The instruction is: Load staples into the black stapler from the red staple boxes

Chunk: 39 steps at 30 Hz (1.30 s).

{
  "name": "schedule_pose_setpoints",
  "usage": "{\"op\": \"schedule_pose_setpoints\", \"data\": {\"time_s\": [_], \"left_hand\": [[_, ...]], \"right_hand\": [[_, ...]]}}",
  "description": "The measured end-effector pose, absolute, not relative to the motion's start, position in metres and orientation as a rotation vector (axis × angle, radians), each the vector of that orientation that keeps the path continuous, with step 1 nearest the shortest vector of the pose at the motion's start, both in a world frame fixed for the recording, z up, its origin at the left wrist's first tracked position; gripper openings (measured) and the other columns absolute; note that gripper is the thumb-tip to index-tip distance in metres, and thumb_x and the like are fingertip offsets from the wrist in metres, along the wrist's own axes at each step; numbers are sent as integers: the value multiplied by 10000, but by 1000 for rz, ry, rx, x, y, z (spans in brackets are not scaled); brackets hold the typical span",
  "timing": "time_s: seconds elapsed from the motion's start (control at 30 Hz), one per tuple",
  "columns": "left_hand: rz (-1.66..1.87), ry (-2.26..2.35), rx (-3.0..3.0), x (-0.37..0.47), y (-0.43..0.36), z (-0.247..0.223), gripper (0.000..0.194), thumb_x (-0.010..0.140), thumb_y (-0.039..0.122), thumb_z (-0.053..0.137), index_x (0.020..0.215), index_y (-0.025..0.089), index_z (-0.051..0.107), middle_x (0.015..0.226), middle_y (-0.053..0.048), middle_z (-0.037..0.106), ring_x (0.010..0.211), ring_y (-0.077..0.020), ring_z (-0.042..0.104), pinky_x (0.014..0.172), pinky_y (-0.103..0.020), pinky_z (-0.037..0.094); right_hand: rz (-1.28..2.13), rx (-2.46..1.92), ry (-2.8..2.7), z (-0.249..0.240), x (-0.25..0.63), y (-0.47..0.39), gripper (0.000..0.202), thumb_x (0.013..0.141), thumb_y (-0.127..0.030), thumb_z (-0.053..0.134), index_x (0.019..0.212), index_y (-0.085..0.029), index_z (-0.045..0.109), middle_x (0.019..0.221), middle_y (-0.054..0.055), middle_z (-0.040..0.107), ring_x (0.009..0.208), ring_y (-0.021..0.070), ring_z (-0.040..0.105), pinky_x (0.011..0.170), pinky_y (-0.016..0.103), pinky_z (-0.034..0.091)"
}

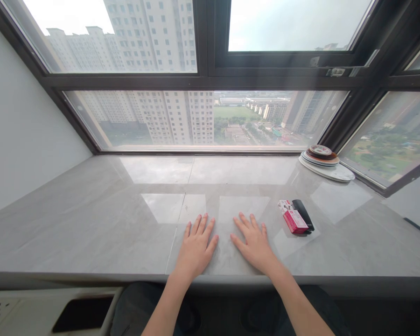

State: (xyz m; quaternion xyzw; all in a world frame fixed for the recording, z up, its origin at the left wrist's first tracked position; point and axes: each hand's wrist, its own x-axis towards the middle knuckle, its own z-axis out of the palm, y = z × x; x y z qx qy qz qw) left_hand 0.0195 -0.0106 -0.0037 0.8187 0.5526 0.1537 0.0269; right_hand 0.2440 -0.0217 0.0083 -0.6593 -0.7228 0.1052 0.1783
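Observation:
My left hand [197, 245] lies palm down on the grey tiled sill [91, 224], fingers spread, holding nothing. To its right, my right hand [254, 242] rests flat on the same surface, also with fingers apart and nothing in it. Nearest to the right hand is a small pink and white box [293, 217], lying a little way off to the right. A black, flat, elongated object [303, 215] sits against the box's right side; its kind I cannot make out.
At the back right corner several plates or round mats are piled in a stack [320, 158]. A dark window frame [203, 81] borders the sill's far side. A white wall [28, 116] closes the left. Below the front edge, a pale panel [28, 310] shows at lower left.

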Motion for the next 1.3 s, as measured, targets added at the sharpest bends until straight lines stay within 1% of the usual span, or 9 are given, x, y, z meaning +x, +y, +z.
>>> {"op": "schedule_pose_setpoints", "data": {"time_s": [0.1,0.2,0.27,0.4,0.57,0.8,1.0,1.13,1.3], "left_hand": [[484,1706,2510,19,-10,-4,549,1059,464,358,1601,393,316,1700,20,257,1587,-267,187,1281,-552,187],[480,1711,2506,19,-10,-4,546,1060,462,351,1600,391,317,1703,26,247,1587,-259,186,1283,-540,185],[479,1715,2508,19,-10,-4,544,1060,462,347,1598,390,320,1702,28,248,1588,-256,182,1282,-539,183],[493,1723,2504,20,-10,-4,536,1058,458,350,1589,389,335,1698,29,264,1586,-255,187,1278,-538,182],[512,1739,2488,22,-10,-5,533,1053,453,363,1583,391,346,1693,25,279,1582,-257,197,1277,-537,176],[519,1726,2430,20,-7,2,507,1049,506,374,1537,380,427,1652,-1,371,1539,-264,299,1263,-514,200],[668,1783,2066,30,12,32,566,1049,605,275,1489,321,489,1348,-59,667,1276,-261,575,1076,-403,431],[768,1918,1954,50,20,39,652,993,616,423,1531,247,416,1368,-130,610,1225,-307,591,973,-404,479],[791,2064,2006,61,20,28,690,899,449,613,1510,203,405,1277,-161,599,1142,-326,619,929,-409,482]], "right_hand": [[327,-1691,-1887,37,285,-12,523,1020,-489,415,1490,-300,544,1567,56,496,1453,263,424,1118,433,416],[26,-1728,-1633,56,361,3,447,971,-495,510,1307,-255,682,1343,106,653,1255,272,565,1072,420,425],[-33,-1871,-1406,56,418,12,460,905,-532,582,1165,-186,736,1177,160,700,1056,283,628,941,426,477],[499,-2024,-1198,33,494,19,591,822,-611,643,1139,-125,753,997,192,744,753,244,652,690,391,491],[927,-1771,-1169,14,478,11,601,791,-623,704,1140,-143,793,735,117,745,512,176,560,529,338,453],[1070,-1595,-1199,18,362,17,538,800,-598,723,1101,-161,807,704,42,736,521,150,589,541,295,518],[997,-1454,-1366,10,231,31,538,921,-591,568,1203,-175,760,830,53,749,586,171,630,514,279,526],[843,-1471,-1390,8,192,31,541,946,-595,522,1148,-158,770,935,93,751,723,197,659,558,266,523],[728,-1527,-1365,12,218,17,579,912,-647,546,1143,-169,778,867,97,744,716,222,658,556,286,523]]}}
